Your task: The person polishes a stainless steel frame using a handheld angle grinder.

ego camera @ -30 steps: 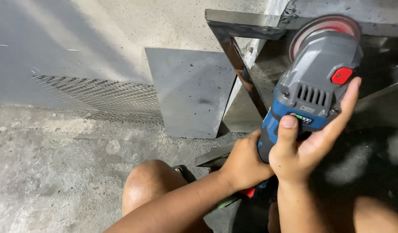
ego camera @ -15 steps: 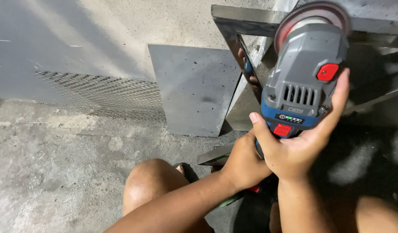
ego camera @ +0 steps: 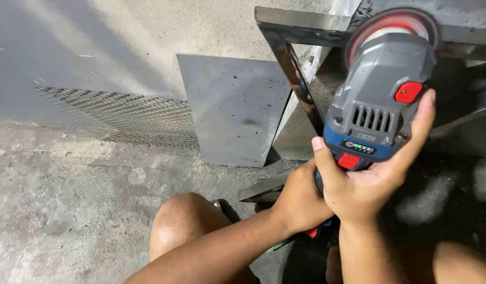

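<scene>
While we crouch over the concrete floor (ego camera: 69,210), our right hand (ego camera: 366,181) wraps closed around the body of a grey and blue handheld angle grinder with red buttons (ego camera: 382,100), thumb resting just beside its lower red switch. Our left hand (ego camera: 301,200) closes on the grinder's rear end, tucked just below and left of the right hand. Beyond the right hand's fingertips, the grinder's red disc (ego camera: 393,23) sits against a shiny steel angle frame (ego camera: 295,68). Left of both hands, a flat grey metal sheet (ego camera: 232,108) leans on the wall beside a strip of wire mesh (ego camera: 116,113). Our bare knee (ego camera: 185,221) shows below the left hand.
</scene>
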